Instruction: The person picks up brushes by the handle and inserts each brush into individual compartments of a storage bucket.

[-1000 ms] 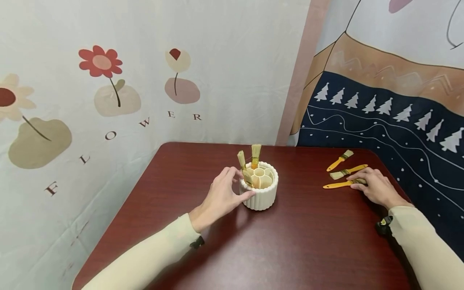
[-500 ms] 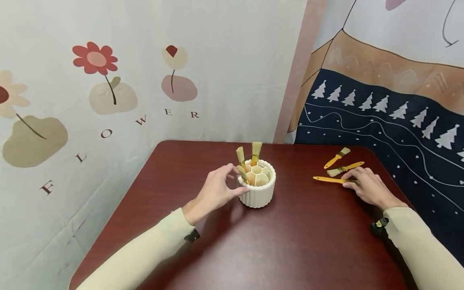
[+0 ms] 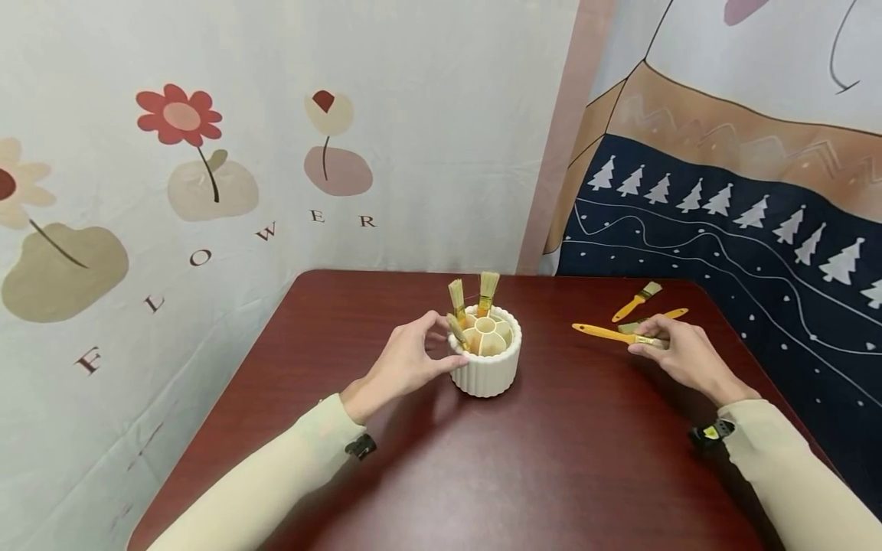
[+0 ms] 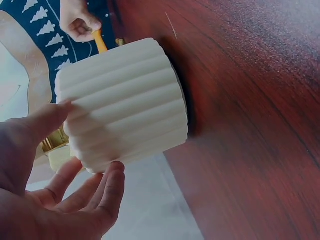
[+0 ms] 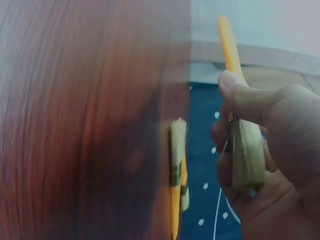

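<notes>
A white ribbed round brush holder [image 3: 485, 375] with petal-shaped compartments stands upright on the table. Several paintbrushes [image 3: 489, 287] stick out of it, bristles up. My left hand [image 3: 406, 358] holds its left side; in the left wrist view the thumb and fingertips touch the ribbed wall [image 4: 125, 100]. Off to the right, my right hand [image 3: 682, 356] pinches a yellow-handled paintbrush [image 3: 599, 332] near its bristle end, the handle pointing left. Thumb and fingers close round that brush [image 5: 248, 155] in the right wrist view.
Two more yellow-handled paintbrushes lie at the table's back right: one brush [image 3: 628, 308] farther back, another brush [image 3: 677, 314] partly hidden behind my right hand. The dark red table [image 3: 510, 474] ends against printed wall cloths [image 3: 441, 153].
My right hand has lifted the paintbrush off the table and moved it a little to the left. The left hand stays at the holder. The view has shifted slightly.
</notes>
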The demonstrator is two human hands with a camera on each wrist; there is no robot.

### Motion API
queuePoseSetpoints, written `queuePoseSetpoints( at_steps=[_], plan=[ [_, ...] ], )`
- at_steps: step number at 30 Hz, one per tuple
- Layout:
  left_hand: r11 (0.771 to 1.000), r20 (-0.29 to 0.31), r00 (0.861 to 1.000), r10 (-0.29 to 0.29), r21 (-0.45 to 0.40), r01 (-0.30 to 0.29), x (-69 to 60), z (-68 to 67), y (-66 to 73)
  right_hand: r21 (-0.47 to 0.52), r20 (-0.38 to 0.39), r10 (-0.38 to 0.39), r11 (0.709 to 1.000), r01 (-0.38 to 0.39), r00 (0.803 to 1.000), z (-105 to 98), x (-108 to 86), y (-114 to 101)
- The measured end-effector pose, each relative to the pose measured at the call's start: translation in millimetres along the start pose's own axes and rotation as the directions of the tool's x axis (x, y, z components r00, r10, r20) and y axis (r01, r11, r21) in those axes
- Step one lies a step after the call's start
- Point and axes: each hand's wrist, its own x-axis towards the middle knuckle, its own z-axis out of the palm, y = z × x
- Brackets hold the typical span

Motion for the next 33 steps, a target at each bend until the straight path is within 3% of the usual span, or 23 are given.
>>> queuePoseSetpoints(
  at_steps=[6,14,21,33],
  plan=[
    [0.999,0.006,1.000,-0.030,-0.041,0.030,-0.2,2.0,-0.3,0.052,-0.094,-0.001,0.999,0.006,0.996,2,-1.5,-18],
    [0.997,-0.045,0.998,-0.041,-0.067,0.038,-1.7,9.6,3.8,0.126,-0.235,-0.035,0.990,0.066,0.971,6,-4.2,-44],
    [0.999,-0.087,0.996,-0.016,-0.037,0.013,-0.3,13.5,5.4,0.189,-0.261,-0.056,0.976,0.108,0.964,6,-3.7,-68],
    [0.997,-0.063,0.997,-0.033,-0.065,0.029,0.7,10.0,6.1,0.342,-0.302,0.020,0.936,0.088,0.953,7,-1.0,-88]
  ],
)
